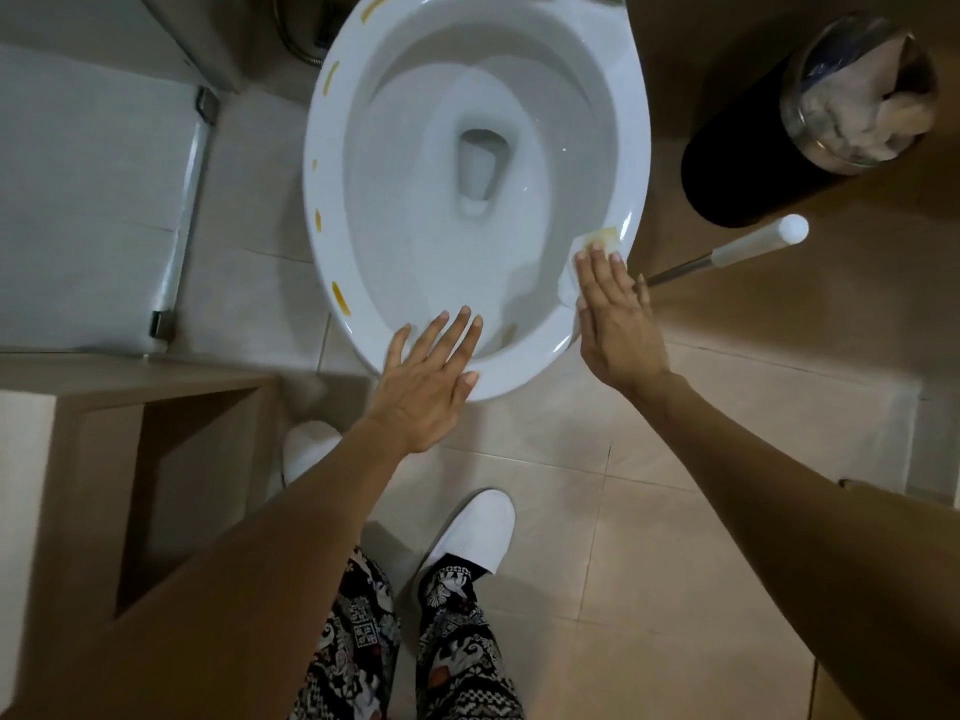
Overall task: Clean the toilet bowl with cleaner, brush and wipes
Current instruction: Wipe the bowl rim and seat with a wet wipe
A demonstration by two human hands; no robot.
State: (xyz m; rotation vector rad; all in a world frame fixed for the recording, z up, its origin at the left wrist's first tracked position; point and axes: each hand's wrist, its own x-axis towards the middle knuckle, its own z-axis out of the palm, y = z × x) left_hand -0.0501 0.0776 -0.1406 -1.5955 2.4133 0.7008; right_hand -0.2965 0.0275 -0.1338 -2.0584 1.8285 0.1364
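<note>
Clearly mid-wipe: the right hand (pixel 618 324), fingers flat, presses a wipe (pixel 576 267) on the toilet bowl (pixel 332 163) rim's right side; the left hand (pixel 426 381) rests open at the front. 5 yellow stains (pixel 340 297) remain on the left rim.

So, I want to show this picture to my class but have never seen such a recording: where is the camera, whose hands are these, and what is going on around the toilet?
There is one picture, from a camera worn on the person's head, looking down. No machine: two bare hands. The left hand rests flat on the front rim of the white ceramic toilet bowl. The right hand presses a white wipe with straight fingers onto the rim, by a yellow smear. More yellow streaks dot the far rim. On the tiled floor stand a black round bin and a white-handled metal brush stick.
</note>
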